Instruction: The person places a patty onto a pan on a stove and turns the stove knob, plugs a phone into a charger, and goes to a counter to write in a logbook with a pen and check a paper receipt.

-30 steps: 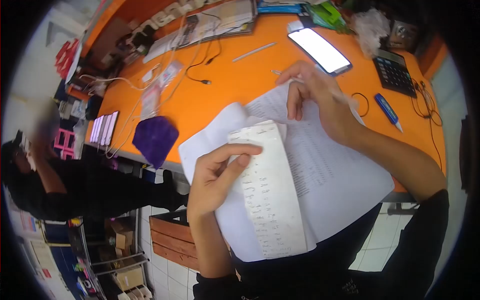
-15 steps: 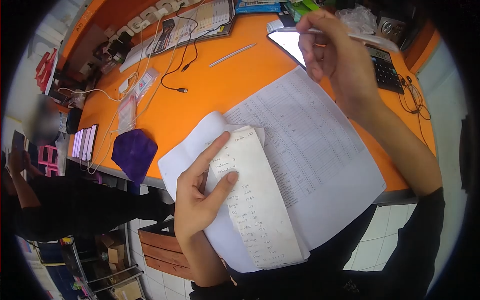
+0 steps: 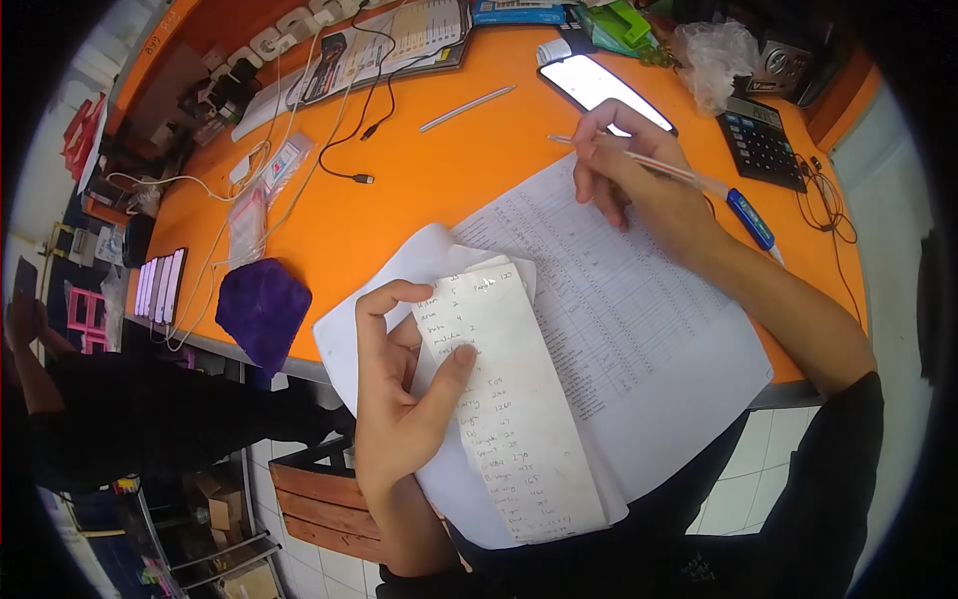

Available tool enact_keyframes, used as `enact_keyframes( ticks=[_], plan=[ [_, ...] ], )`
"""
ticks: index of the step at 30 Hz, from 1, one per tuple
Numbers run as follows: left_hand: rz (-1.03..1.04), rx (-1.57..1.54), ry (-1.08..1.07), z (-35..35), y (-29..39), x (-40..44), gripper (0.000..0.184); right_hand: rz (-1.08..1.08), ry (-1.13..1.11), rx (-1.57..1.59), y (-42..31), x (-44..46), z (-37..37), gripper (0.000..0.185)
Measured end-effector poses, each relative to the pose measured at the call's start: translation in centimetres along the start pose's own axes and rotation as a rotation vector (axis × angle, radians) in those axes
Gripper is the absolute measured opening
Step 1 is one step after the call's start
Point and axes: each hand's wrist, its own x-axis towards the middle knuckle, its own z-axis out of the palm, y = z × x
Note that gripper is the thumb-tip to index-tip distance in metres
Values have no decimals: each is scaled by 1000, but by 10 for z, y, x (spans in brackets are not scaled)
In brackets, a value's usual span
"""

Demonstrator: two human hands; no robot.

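Note:
My left hand (image 3: 409,399) grips a narrow stack of paper slips (image 3: 529,419) covered with a handwritten list of words and numbers, the thumb lying across its front. Beneath it spreads a large printed table sheet (image 3: 689,379), curled at its left side. A slim pen (image 3: 664,168) is held in the fingers of my right hand (image 3: 644,185), over the upper part of the sheet. Just beyond that hand lies a phone (image 3: 599,85) with a bright white screen. A blue-and-white pen-like item (image 3: 750,220) rests beside my right wrist.
On the orange table (image 3: 419,215) are a calculator (image 3: 760,145), a silver pencil-like stick (image 3: 467,108), a black cable (image 3: 344,178), a purple cloth (image 3: 263,311) and a plastic bag (image 3: 717,60). A person in dark clothes (image 3: 150,409) is at the left. A wooden stool (image 3: 324,504) stands below.
My right hand has come down from over the phone to above the printed sheet, pen still held, uncovering the phone and calculator. My left index finger has bent at the slips' top edge.

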Motion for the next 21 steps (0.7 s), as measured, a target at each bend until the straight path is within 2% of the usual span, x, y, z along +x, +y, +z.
enact_keyframes(
  ticks=[2,3,5,6,8,12,14,15,17,21],
  plan=[
    [-24,-9,4,0,2,-1,44,1,5,-10,0,0,0,10],
    [-21,-6,6,-4,1,0,44,-3,5,-40,-1,0,1,10],
    [76,273,-87,-13,-1,0,29,-6,5,-64,-2,0,2,11],
    [74,280,-86,-11,2,-2,29,-1,4,-60,-1,1,2,10],
    [-62,210,-20,-4,12,-6,17,8,5,-47,-1,0,2,10],
    [-48,246,-45,-10,7,-4,21,27,5,-89,0,-1,1,15],
    [72,355,-40,-14,5,-1,22,19,-5,-77,1,-2,2,15],
    [68,359,-42,-17,6,-1,22,25,9,-97,0,-2,3,15],
    [54,520,61,-25,13,1,22,32,26,-116,-1,-2,4,15],
    [149,443,64,-32,18,11,23,-8,69,-87,1,-3,2,14]
  ],
)
